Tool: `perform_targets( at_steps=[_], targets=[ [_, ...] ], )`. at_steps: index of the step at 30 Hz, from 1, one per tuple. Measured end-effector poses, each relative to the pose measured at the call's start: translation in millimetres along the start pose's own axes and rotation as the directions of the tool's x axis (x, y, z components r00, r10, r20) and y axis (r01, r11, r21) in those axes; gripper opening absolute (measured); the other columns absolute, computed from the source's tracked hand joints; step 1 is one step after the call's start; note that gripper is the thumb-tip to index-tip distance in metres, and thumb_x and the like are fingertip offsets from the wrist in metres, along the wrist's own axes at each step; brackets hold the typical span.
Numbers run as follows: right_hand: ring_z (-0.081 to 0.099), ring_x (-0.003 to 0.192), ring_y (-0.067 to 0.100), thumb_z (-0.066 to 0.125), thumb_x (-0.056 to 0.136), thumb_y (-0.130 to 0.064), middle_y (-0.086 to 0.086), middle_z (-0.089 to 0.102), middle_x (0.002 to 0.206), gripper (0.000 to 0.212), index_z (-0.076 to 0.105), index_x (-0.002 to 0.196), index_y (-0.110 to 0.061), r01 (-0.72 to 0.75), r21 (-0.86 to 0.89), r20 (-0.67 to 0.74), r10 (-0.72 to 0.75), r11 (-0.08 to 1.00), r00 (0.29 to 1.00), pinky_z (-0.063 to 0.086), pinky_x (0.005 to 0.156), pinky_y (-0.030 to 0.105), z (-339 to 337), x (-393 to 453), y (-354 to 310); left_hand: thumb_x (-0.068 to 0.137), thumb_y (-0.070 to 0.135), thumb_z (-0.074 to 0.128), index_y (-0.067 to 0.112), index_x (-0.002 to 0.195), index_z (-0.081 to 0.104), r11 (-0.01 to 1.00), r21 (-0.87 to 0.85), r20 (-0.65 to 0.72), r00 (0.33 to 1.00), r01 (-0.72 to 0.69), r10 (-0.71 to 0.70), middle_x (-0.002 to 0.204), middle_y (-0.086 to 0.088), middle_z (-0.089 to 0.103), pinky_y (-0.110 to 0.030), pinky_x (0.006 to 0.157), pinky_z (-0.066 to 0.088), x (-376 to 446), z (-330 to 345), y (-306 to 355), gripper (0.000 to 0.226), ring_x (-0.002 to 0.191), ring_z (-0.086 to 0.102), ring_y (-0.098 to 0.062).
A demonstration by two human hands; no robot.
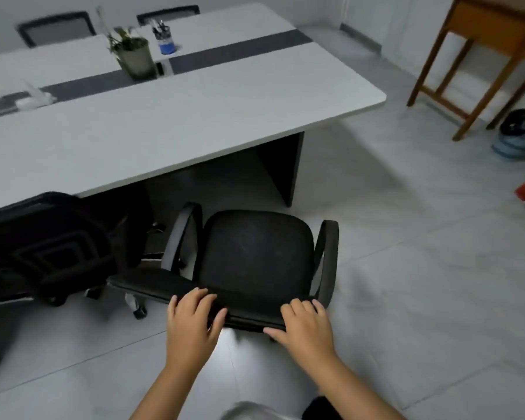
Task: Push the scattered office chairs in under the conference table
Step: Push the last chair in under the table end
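Observation:
A black office chair (255,253) with two armrests stands on the floor just in front of the white conference table (170,128), its seat facing the table's right end. Both hands grip the top edge of its backrest from behind. My left hand (191,319) curls its fingers over the edge on the left, and my right hand (305,324) does the same on the right. A second black chair (52,247) sits to the left, its back close to the table edge.
On the table stand a potted plant (134,53) and a pen cup (165,37). Two more chair backs (55,27) show behind the far side. A wooden side table (485,53) and a dark bag (520,134) stand at the right on the tiled floor.

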State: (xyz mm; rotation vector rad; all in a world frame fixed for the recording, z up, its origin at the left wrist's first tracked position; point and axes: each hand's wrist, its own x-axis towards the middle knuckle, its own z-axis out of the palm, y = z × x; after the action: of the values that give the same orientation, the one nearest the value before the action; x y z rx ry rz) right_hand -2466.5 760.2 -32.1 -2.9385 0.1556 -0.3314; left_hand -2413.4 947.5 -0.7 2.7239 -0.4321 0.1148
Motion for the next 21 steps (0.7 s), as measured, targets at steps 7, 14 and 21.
perform_targets(
  at_steps=[7,14,21],
  targets=[
    [0.046,0.043,0.011,0.036,0.067,-0.064,-0.007,0.048,0.047,0.051,0.052,0.046,-0.02,0.279,0.022,-0.096,-0.276,0.96,0.956,0.03,0.033,0.017,6.3,32.2,61.2,0.087,0.066,0.011,0.01,0.082,0.071,0.966,0.243,-0.054,0.995,0.092,-0.081,0.087,-0.007,0.072,-0.026,0.113,-0.001,8.6,10.3,-3.5,0.083,0.101,0.046,-0.015],
    [0.051,0.047,0.007,0.035,0.056,-0.072,-0.008,0.052,0.054,0.053,0.061,0.055,-0.026,0.296,0.047,0.115,-0.299,0.954,0.947,0.018,0.042,0.011,-1.7,111.4,125.0,0.088,0.065,0.012,0.017,0.055,0.063,0.928,0.373,-0.138,0.987,-0.028,0.086,0.049,0.004,0.057,-0.027,0.058,0.023,45.7,30.2,-6.8,0.078,0.045,0.056,-0.02],
    [0.049,0.042,0.012,0.046,0.056,-0.067,-0.005,0.051,0.048,0.051,0.058,0.049,-0.018,0.377,0.059,0.067,-0.381,0.924,0.922,0.032,0.036,0.018,22.8,165.0,96.9,0.079,0.076,0.002,0.032,0.049,0.056,0.951,0.293,0.027,0.995,-0.103,0.099,0.045,0.015,0.049,-0.006,0.042,0.016,99.7,22.1,-15.5,0.075,0.041,0.048,-0.002]
  ],
)
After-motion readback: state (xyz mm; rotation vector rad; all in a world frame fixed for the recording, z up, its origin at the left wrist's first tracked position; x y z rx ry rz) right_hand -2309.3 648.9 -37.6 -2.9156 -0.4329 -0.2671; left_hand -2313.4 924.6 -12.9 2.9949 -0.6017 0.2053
